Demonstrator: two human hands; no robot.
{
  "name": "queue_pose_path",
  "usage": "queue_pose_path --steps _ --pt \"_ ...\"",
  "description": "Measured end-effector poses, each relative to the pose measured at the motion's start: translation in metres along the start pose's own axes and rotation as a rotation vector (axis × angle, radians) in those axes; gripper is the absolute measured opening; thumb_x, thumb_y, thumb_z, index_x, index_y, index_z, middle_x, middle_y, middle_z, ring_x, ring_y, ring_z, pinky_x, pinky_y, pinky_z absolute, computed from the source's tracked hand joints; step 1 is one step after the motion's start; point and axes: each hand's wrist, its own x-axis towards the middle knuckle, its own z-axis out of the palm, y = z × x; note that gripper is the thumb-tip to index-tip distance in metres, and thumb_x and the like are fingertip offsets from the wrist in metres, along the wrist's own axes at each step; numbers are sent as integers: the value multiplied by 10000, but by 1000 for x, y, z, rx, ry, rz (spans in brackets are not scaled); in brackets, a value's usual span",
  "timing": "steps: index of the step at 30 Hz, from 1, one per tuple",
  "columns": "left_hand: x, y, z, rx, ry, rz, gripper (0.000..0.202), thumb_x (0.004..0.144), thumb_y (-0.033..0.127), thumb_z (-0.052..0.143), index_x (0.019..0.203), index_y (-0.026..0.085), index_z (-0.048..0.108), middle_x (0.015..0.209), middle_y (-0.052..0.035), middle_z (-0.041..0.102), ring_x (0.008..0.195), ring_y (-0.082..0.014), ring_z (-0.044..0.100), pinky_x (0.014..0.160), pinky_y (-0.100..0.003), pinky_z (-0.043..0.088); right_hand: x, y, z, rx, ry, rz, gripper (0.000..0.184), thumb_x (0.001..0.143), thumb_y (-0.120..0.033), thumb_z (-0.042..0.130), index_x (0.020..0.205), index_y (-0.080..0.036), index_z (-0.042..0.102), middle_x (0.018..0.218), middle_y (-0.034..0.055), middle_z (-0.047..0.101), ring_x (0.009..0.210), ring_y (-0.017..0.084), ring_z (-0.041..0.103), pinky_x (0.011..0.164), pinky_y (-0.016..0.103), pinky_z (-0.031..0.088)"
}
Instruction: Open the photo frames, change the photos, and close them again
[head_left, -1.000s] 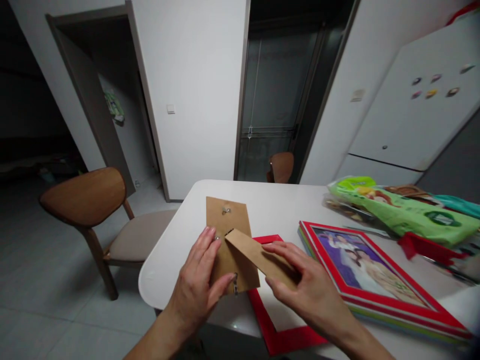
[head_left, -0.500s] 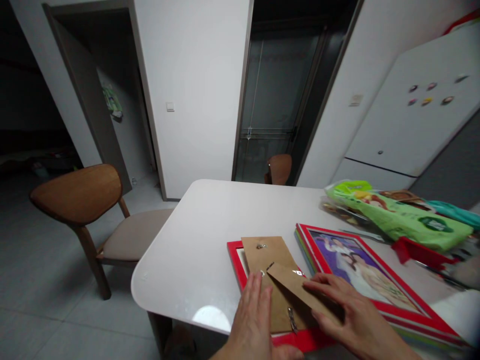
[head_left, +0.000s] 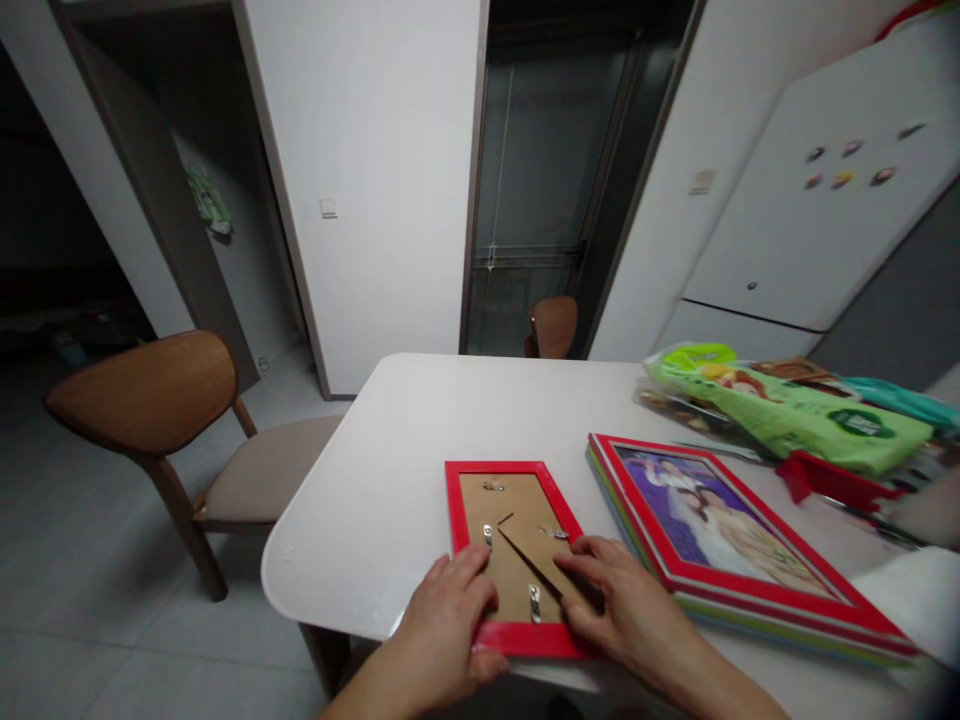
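Backing board [head_left: 517, 585] sits inside red frame [head_left: 525, 638] on table [head_left: 420, 430], seating step apparently; left hand [head_left: 450, 610] half-open at frame corner, right hand [head_left: 630, 600] pinching stand flap [head_left: 545, 545]; next likely needs clips [head_left: 535, 603] turned

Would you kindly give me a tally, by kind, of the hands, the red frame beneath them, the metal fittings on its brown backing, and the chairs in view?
Hands: 2 (left hand, right hand)
Red frame beneath them: 1
Metal fittings: 4 (top fitting, left fitting, right fitting, bottom fitting)
Chairs: 2 (near chair, far chair)
Total: 9
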Motion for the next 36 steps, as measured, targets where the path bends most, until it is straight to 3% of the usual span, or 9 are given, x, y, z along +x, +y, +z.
queue_pose_path --steps 5,10,14,19,26,34,36 --pt "-5 -11 -15 46 -28 14 254 620 143 598 846 197 497 1302 -85 352 1215 -223 256 969 -495 184 1 -14 7 -13 87 -18 355 664 -295 485 964 -149 607 960 112 550 919 222 490 830 341 384" --pt "-7 -15 -4 26 48 3 247 622 185 605 845 182 500 1286 -105 369 1220 -246 237 971 -475 196 5 -25 6 -50 111 -5 298 668 -251 482 912 -150 619 963 116 536 918 228 470 827 354 378" --pt "-3 -20 9 18 112 33 393 601 305 654 927 173 479 1274 -121 378 1201 -249 274 975 -467 195 2 -19 15 -22 48 -35 340 662 -256 495 967 -150 600 972 110 527 925 221 459 826 340 377" --pt "2 -26 9 60 114 69 505 534 390 699 938 171 489 1226 -108 444 1159 -252 339 974 -432 204 1 -14 19 -42 38 -42 341 656 -271 503 960 -155 605 957 108 535 912 224 458 818 345 368" --pt "1 -21 3 92 119 104 386 557 375 686 844 179 519 1198 -81 478 1112 -225 395 926 -372 271 11 -7 19 -50 67 -67 308 710 -304 466 941 -160 610 918 97 550 866 211 471 784 325 372" --pt "1 -23 4 51 101 79 356 566 349 677 837 175 526 1225 -83 451 1130 -227 377 948 -354 265 38 7 26 -99 143 12 271 771 -198 374 782 -146 640 780 93 558 773 188 491 732 288 382" --pt "1 -25 5 41 89 72 347 566 341 678 831 175 527 1236 -82 441 1137 -224 370 954 -346 262 43 11 27 -96 150 15 261 764 -190 383 847 -148 627 787 86 557 777 186 491 726 285 382"
